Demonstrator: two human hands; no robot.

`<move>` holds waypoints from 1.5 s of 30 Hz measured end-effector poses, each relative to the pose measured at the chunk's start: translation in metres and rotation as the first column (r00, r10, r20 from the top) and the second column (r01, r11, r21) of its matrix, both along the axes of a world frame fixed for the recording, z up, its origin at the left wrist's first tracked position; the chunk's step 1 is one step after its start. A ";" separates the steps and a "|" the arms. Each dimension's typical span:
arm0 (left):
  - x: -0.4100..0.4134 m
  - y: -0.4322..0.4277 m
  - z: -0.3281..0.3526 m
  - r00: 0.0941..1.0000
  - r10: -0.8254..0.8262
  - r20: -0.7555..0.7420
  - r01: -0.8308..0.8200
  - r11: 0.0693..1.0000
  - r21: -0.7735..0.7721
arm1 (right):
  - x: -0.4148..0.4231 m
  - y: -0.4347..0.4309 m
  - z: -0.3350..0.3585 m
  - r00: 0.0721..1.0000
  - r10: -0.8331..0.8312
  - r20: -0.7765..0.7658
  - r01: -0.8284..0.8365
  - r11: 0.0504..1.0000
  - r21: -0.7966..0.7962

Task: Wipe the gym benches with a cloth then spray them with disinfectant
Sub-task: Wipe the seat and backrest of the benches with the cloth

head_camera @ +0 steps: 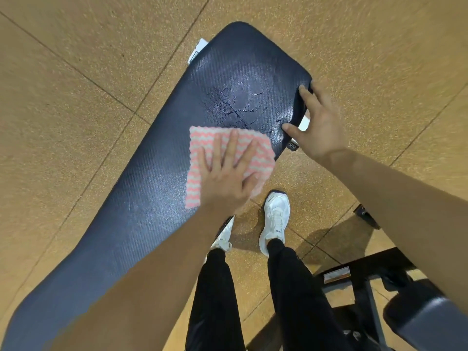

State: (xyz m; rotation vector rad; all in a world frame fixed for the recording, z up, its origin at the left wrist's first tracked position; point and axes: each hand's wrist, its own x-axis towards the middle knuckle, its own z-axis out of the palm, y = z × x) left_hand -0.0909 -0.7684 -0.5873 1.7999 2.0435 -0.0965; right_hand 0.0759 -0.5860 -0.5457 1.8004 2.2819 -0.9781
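2 white shoes (276, 219) nearest. Left hand (225, 173) lies flat, fingers straight, pressing the pink zigzag cloth (202, 140) onto the dark blue padded surface (152, 173) near its right edge. Right hand (316, 125) rests spread on the far edge, by a wet patch (240, 102).

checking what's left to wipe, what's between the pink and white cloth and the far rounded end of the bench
Head view: only bare dark blue textured bench pad, carrying a wet patch of beaded droplets just past the pink-and-white zigzag cloth.
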 end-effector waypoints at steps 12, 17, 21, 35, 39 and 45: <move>-0.065 0.165 0.008 0.959 0.258 -0.118 -0.272 0.954 -0.123 | 0.017 0.017 -0.002 0.996 0.034 -0.088 -0.044 0.992 -0.121; -0.045 0.159 0.005 0.952 0.258 -0.163 -0.274 0.958 -0.088 | 0.026 0.021 -0.010 0.979 -0.013 -0.205 -0.016 0.991 -0.137; -0.008 0.127 0.004 0.984 0.136 -0.119 -0.147 0.986 -0.084 | 0.031 0.022 -0.010 0.973 0.012 -0.229 -0.044 0.990 -0.133; 0.046 0.102 0.001 0.994 -0.092 -0.064 0.091 0.996 -0.018 | 0.057 0.010 -0.015 0.751 -0.621 -0.223 0.539 0.772 -0.336; 0.042 0.151 0.002 0.990 -0.141 -0.031 0.142 0.990 0.027 | 0.057 -0.004 -0.014 0.744 -0.626 -0.235 0.522 0.763 -0.380; 0.014 0.223 0.003 0.957 -0.285 0.042 0.287 0.957 -0.033 | 0.038 0.018 -0.012 0.665 -0.693 -0.280 0.563 0.711 -0.422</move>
